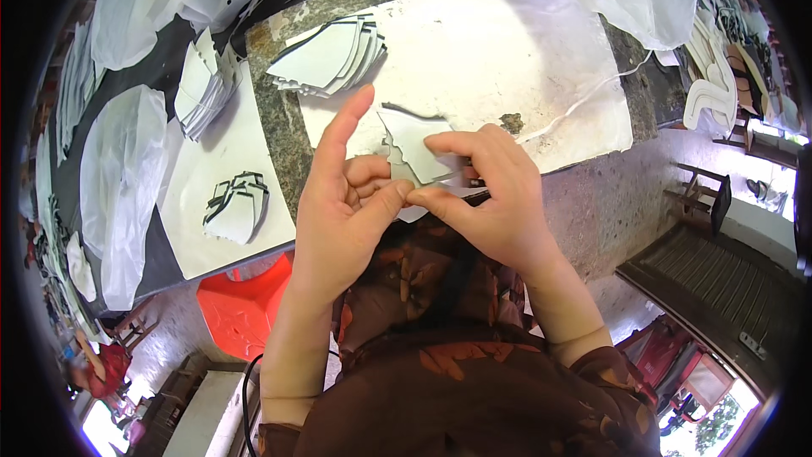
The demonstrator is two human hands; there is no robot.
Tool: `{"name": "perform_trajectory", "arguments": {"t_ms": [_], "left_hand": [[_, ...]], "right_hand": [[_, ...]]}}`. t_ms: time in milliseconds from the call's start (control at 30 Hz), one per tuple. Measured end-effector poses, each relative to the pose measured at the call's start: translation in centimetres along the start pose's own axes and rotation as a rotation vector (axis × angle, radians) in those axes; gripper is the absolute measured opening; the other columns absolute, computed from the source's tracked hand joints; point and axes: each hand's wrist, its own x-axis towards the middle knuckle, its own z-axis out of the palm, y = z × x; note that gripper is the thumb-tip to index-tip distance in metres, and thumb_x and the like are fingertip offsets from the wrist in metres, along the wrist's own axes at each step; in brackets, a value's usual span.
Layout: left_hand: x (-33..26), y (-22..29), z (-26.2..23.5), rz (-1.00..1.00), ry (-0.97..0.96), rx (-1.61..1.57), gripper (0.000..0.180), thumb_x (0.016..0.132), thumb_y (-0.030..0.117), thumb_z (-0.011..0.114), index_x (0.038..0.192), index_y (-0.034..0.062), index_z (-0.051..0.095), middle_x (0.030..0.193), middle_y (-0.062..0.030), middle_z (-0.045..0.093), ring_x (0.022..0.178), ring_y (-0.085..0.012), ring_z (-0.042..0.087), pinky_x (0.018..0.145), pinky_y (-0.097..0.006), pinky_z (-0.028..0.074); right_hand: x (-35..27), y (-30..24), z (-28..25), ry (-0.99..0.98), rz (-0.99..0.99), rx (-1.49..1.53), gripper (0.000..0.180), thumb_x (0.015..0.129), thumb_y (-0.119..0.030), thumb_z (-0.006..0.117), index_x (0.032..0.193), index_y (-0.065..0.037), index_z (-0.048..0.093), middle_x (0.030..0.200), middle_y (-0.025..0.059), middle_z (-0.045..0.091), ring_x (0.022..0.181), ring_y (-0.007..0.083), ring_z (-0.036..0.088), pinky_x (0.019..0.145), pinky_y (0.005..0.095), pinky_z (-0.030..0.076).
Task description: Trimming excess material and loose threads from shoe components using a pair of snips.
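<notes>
i have both hands on a pale cut piece above the table edge: left hand pinching its lower corner, right hand gripping its side. i'd keep the pinch firm and the piece flat. stacks lie behind; white bags left; no labels readable.

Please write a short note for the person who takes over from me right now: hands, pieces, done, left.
Left hand: pinches the white cut piece at its lower edge, index finger raised.
Right hand: grips the same piece from the right.
Fanned stack of pieces lies on the stone table; two smaller stacks lie on the white sheet at left.
Done or left: cannot tell which stacks are finished.
</notes>
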Motion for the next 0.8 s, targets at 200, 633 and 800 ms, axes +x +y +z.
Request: {"name": "perform_trajectory", "arguments": {"t_ms": [200,633,800], "left_hand": [[-0.3,-0.3,-0.2,0.045,-0.077,0.013,0.088,0.092,-0.011,0.063,0.166,0.0146,0.024,0.093,-0.0040,0.065,0.087,-0.0086,0.065,0.080,-0.023,0.054],[-1.4,-0.6,-1.8,0.127,0.093,0.590,0.056,0.096,0.006,0.071,0.149,0.0052,0.051,0.100,-0.0061,0.065,0.087,-0.0126,0.066,0.079,-0.027,0.055],[-1.4,2.9,-2.9,-0.171,-0.007,-0.008,0.038,0.105,0.023,0.065,0.136,0.0017,0.062,0.117,-0.0098,0.067,0.091,-0.0142,0.063,0.081,-0.029,0.054]], "right_hand": [[-0.1,0.8,0.2,0.060,-0.073,-0.010,0.018,0.083,-0.005,0.081,0.099,-0.006,0.073,0.080,0.0057,0.063,0.070,0.0204,0.058,0.064,0.0286,0.048],[-0.6,2.2,-2.4,0.384,0.166,0.149,0.006,0.092,-0.009,0.079,0.097,-0.006,0.076,0.077,-0.0030,0.064,0.072,0.0085,0.056,0.065,0.0245,0.044],[-1.4,1.7,-2.0,0.149,-0.444,-0.145,0.028,0.074,-0.009,0.085,0.102,-0.010,0.081,0.072,-0.0036,0.064,0.060,0.0142,0.055,0.055,0.0290,0.042]]}}
